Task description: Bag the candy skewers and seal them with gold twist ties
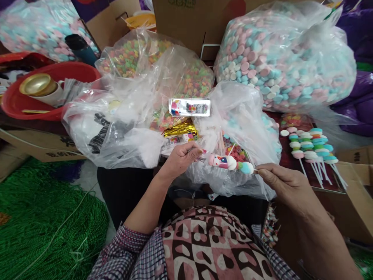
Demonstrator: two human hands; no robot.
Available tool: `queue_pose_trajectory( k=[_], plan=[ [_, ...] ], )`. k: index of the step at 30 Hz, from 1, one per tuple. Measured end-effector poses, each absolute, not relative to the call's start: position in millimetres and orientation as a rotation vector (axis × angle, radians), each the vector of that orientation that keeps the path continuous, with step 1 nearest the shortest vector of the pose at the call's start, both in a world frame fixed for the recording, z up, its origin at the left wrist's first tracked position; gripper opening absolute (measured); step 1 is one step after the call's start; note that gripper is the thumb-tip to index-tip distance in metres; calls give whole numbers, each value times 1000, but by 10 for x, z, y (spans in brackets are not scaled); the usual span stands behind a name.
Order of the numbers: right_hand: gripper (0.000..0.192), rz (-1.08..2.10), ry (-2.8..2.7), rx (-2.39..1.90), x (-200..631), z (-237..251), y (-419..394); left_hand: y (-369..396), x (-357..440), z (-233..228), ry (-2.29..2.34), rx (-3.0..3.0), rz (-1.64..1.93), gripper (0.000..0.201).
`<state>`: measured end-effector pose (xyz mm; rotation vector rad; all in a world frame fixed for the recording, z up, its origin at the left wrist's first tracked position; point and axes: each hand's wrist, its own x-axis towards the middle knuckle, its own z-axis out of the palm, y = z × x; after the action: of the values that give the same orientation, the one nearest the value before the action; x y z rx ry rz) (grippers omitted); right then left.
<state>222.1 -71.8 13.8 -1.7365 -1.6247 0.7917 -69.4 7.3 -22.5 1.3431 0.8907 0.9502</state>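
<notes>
Candy skewer (230,162), held level above an open plastic bag (233,116) at the person's lap. The left hand (180,157) pinches the pointed end; the right hand (279,181) pinches the bare stick beyond the last sweet. Probably light, with a thin, snappable stick and soft pieces: best gripped by the stick. Finished skewers (311,146) lie to the right.

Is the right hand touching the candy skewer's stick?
Touching. The head view shows the right hand pinching the stick end of the candy skewer between its fingertips, just beyond the teal candy.
</notes>
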Motion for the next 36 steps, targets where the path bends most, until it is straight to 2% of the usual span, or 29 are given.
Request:
queue_pose_trajectory(
  k=[7, 10, 14, 18, 21, 30, 36],
  plan=[
    [48, 1113, -1724, -1612, 2122, 174, -742, 77, -580, -357, 904, 1203, 1020, 41],
    [42, 1085, -1522, -1643, 2100, 84, -783, 77, -513, -385, 911, 1076, 1086, 40],
    [34, 1115, -1319, -1607, 2029, -50, -834, 32, -470, -236, 769, 876, 1212, 28],
    [35, 1194, -1192, -1551, 1879, -143, -842, -43, -454, -26, 448, 654, 1202, 46],
    [35, 1247, -1114, -1494, 1738, -200, -825, -82, -426, 52, 351, 613, 1216, 50],
    [28, 1210, -979, -1399, 1219, -323, -828, -63, -335, -6, 491, 585, 1317, 28],
    [30, 1509, -777, -1279, 993, -218, -754, -75, -320, -51, 495, 597, 1340, 27]
  ],
)
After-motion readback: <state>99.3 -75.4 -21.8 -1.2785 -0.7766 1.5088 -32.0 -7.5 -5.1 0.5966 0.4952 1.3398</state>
